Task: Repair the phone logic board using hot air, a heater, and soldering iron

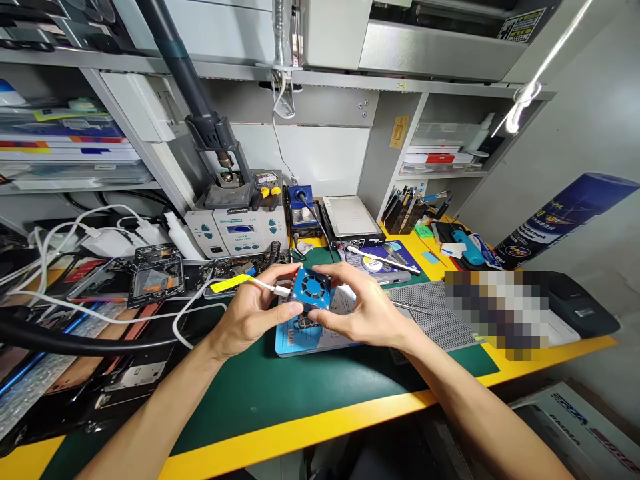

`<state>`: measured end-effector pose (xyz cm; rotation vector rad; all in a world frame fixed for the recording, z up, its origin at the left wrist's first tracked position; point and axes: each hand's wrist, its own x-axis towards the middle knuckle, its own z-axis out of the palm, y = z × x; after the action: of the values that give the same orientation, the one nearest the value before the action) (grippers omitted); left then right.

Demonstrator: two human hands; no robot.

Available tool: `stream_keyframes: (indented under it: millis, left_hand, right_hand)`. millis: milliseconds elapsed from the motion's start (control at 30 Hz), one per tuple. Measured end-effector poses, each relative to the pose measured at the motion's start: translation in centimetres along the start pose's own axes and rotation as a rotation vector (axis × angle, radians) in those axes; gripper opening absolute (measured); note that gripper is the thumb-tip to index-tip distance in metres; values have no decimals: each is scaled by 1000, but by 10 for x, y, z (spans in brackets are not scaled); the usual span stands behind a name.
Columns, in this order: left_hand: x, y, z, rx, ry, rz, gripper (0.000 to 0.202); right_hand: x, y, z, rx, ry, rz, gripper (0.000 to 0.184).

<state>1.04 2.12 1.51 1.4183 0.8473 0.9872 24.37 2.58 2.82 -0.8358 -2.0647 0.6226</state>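
Note:
Between both hands is a small blue square cooling fan (311,285) with a round black grille on its top. My left hand (257,308) grips its left side, fingertips at the back and thumb at the front corner. A white cable (270,287) plugs into that same side. My right hand (363,303) pinches the right side with thumb and fingers. Just below the fan, a small dark circuit board (304,323) shows in part. Under that lies a light-blue flat box (293,340) on the green mat (240,393).
A hot-air station (237,230) stands at the back left beside a blue soldering station (305,207). Phone parts (155,277) and white cables crowd the left. To the right are tweezers (413,307), a perforated grey mat (435,313), a pen holder (403,217) and a spray can (560,220).

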Motion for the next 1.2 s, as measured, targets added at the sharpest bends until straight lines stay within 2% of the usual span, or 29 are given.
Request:
stream_keyframes:
  millis: [167, 300, 467, 633, 933, 1133, 1200]
  left_hand:
    - [1, 0, 1, -15, 42, -41, 60]
    - [1, -2, 1, 1, 109, -48, 59]
    - [0, -4, 4, 16, 125, 32, 40]
    - [0, -2, 10, -32, 111, 21, 40]
    - [1, -2, 14, -93, 129, 19, 36]
    - [0, -1, 13, 22, 344, 112, 31]
    - [-1, 2, 13, 87, 375, 112, 29]
  right_hand:
    - [0, 0, 1, 78, 3, 54, 55]
    - [4, -1, 1, 379, -23, 235, 47]
    - [11, 3, -3, 720, -28, 435, 40]
    - [14, 9, -5, 920, -57, 557, 37]
    - [14, 10, -5, 952, -75, 579, 34]
    - [11, 7, -7, 777, -45, 472, 42]
    - [9, 8, -7, 698, -66, 439, 46]
